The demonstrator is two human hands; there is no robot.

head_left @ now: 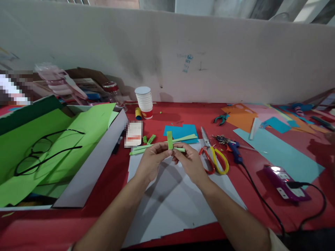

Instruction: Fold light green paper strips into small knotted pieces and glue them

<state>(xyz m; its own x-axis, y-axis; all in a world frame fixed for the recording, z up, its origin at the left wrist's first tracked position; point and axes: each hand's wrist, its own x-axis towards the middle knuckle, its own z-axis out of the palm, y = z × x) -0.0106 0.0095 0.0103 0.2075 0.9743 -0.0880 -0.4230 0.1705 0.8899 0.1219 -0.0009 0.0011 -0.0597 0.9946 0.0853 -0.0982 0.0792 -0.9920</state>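
Observation:
Both my hands meet over white paper (167,202), pinching light green paper strips (170,140). One strip stands upright between my left hand (154,158) and my right hand (188,161); another sticks out sideways toward the right hand. The fingers of both hands are closed at the strips' crossing. Behind the hands, more long green strips (187,138) lie across blue paper (180,130). Two small folded green pieces (151,139) rest to the left. Scissors (206,143) with one red and one yellow handle lie beside my right hand.
On the left, a white box (94,160) holds green paper and eyeglasses (42,155). A paper cup (144,103) stands at the back. To the right are a blue glue gun (235,151) with a cord, a purple power strip (285,184), pliers (221,119) and coloured paper sheets (282,153).

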